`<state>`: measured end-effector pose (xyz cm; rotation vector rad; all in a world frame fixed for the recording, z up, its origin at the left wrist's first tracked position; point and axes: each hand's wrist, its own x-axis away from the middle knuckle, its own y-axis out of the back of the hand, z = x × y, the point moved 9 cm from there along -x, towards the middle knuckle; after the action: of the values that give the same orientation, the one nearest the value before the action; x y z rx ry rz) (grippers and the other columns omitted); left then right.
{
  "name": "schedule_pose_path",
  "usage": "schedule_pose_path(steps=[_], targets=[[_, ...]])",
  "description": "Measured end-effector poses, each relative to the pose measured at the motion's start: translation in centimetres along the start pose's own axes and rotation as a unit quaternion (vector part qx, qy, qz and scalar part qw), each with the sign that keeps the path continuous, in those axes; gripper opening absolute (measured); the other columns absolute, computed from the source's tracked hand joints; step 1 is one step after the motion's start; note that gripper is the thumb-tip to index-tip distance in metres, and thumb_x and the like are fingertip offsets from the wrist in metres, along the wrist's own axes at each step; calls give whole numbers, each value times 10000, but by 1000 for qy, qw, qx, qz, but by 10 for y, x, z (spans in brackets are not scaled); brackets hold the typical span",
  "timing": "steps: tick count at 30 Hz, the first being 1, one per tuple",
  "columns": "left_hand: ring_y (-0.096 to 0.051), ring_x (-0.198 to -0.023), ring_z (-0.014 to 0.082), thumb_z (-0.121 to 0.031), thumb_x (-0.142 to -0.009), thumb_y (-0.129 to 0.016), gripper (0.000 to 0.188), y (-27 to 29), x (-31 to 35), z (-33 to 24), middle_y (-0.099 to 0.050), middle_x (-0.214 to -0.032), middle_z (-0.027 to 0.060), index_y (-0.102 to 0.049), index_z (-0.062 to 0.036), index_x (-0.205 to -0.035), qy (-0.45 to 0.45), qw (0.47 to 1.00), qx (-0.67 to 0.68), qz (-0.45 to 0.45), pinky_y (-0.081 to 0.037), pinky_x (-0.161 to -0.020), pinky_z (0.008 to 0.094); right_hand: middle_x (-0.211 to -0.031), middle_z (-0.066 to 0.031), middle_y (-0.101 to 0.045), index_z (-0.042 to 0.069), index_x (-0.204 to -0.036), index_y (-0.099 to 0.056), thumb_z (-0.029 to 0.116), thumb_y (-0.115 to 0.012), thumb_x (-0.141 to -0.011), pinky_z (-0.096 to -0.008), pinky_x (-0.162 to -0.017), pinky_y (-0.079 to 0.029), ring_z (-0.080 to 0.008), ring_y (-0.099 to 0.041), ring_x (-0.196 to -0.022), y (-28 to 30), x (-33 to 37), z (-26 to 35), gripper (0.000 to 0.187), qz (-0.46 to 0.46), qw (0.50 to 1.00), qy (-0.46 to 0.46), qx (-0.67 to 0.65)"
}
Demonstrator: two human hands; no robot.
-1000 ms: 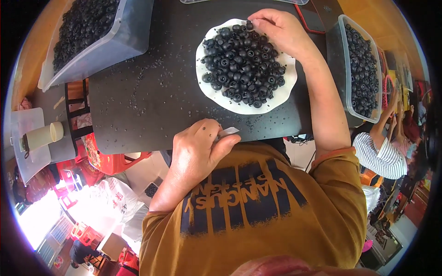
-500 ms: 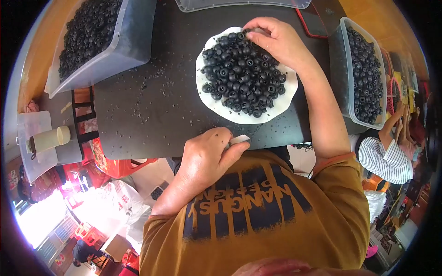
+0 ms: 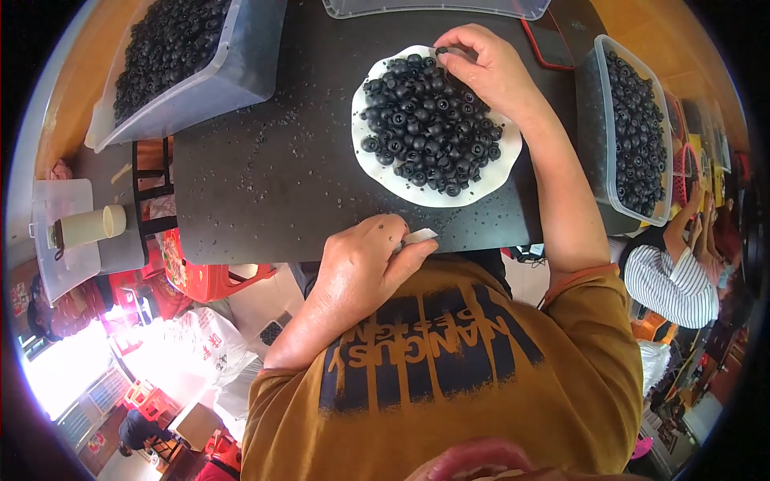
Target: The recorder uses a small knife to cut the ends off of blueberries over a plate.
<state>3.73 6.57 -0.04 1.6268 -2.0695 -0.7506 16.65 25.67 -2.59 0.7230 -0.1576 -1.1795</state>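
A white plate with a wavy rim (image 3: 377, 180) lies on the dark table, heaped with small round black ring-shaped parts (image 3: 429, 120), rubber or plastic by their look. My right hand (image 3: 491, 72) is at the plate's far edge, thumb and forefinger closed on one small black part (image 3: 442, 50). Near the table's front edge, my left hand (image 3: 361, 260) is closed around a small flat blade (image 3: 419, 236), whose pale end sticks out past the thumb. Its other end is hidden in the fingers.
Clear plastic bins full of black parts stand at left (image 3: 241, 60) and right (image 3: 613, 128). Black crumbs (image 3: 265, 152) litter the table (image 3: 313, 192). A red-edged phone (image 3: 549, 36) lies at the far right. A person in stripes (image 3: 672, 284) sits at right.
The plate and table sit slightly differently in the picture as the view shifts. My right fingers now show a small black part pinched at the plate's edge. My left hand keeps its grip.
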Motion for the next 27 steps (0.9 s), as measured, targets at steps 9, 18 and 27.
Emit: schedule_pose_path(steps=[9, 18, 27], targets=[[-521, -524, 282, -219, -748, -665, 282, 16, 1, -4, -498, -605, 121, -493, -13, -659, 6, 999, 25, -33, -410, -465, 348, -852, -74, -547, 10, -983, -550, 115, -522, -821, -245, -654, -413, -125, -499, -718, 31, 12, 41, 195, -56, 939, -54, -336], [-483, -505, 263, -304, -707, -711, 364, 59, -12, -18, -487, -604, 107, -501, -9, -739, -48, 985, 80, -142, -399, -459, 319, -843, -120, -478, 7, -1069, -458, 181, -454, -867, -274, -619, -364, -144, -418, -689, -8, 68, 129, 266, 74, 769, -63, -632], [-485, -514, 248, -426, -700, -682, 448, 52, -16, -18, -481, -603, 94, -496, -20, -732, -73, 976, 144, -148, -403, -461, 303, -779, -41, -560, 11, -978, -520, 208, -515, -879, -187, -593, -407, -74, -505, -646, -41, 91, 126, 221, 61, 748, -161, -642]])
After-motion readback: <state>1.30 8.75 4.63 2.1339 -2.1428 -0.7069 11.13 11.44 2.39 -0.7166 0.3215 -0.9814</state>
